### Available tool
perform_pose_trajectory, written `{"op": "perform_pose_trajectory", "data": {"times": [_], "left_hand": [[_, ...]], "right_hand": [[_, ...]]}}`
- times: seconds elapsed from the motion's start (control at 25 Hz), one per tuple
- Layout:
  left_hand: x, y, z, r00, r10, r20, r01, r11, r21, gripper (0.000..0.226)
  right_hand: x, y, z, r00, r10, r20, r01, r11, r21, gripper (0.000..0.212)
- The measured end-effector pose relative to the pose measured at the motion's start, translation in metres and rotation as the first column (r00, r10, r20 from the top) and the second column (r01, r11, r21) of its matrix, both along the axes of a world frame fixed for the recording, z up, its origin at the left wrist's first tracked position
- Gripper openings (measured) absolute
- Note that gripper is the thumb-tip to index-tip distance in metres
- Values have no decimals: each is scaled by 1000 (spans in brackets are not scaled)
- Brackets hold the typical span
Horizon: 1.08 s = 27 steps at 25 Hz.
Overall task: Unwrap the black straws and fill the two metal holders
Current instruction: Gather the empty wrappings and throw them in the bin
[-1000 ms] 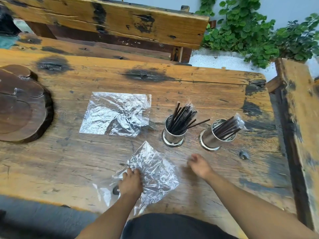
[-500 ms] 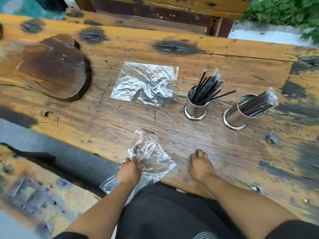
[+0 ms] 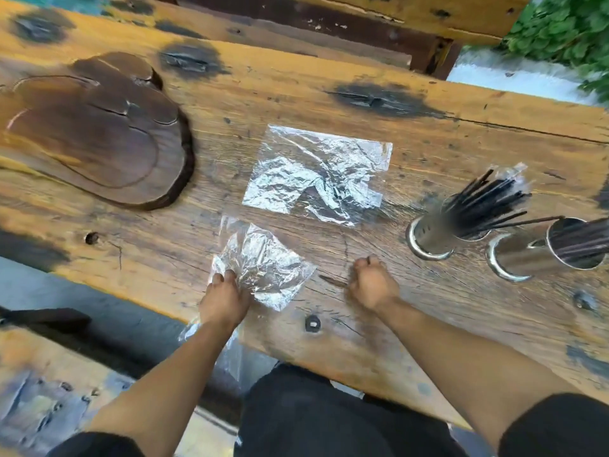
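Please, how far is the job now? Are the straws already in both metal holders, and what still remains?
Mostly done: both metal holders, the left one and the right one, hold black straws, though clear film shows near the tips in the left holder. In hand: the left hand presses a crumpled clear wrapper at the table edge; the right hand is closed, seemingly empty. Left: clearing both wrappers, including the flat one.

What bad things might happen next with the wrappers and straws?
The crinkled clear wrapper under the left hand hangs over the wooden table's edge, so it might slide off. The black straws lean far out of the nearer metal holder; a bump from the right hand might spill them.
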State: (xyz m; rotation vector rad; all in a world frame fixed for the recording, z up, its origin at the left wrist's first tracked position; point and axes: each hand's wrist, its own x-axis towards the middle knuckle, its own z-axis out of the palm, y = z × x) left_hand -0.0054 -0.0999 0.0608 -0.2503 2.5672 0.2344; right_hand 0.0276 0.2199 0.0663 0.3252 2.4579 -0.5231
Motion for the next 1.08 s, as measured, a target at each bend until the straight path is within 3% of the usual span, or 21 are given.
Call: {"op": "perform_pose_trajectory", "data": {"times": [0.28, 0.48, 0.68, 0.76, 0.88, 1.08], "left_hand": [[-99, -50, -23, 995, 101, -6, -101, 992, 76, 43], [-126, -58, -40, 983, 164, 82, -173, 977, 121, 48], [-137, -57, -53, 977, 179, 116, -189, 979, 77, 57], [-140, -57, -55, 975, 189, 119, -196, 979, 55, 58], [-145, -53, -54, 971, 207, 119, -215, 975, 59, 54], [-143, -50, -46, 974, 166, 158, -182, 978, 97, 55]], "right_hand": [[-150, -42, 1, 995, 40, -87, -29, 991, 132, 60], [-226, -59, -27, 998, 67, -22, -62, 984, 164, 83], [-261, -67, -46, 997, 30, 66, -41, 984, 172, 92], [-258, -72, -47, 999, 7, 44, -14, 985, 169, 85], [-240, -78, -47, 999, 4, -34, 2, 984, 179, 56], [-184, -83, -40, 995, -82, 52, 73, 986, 151, 39]]}}
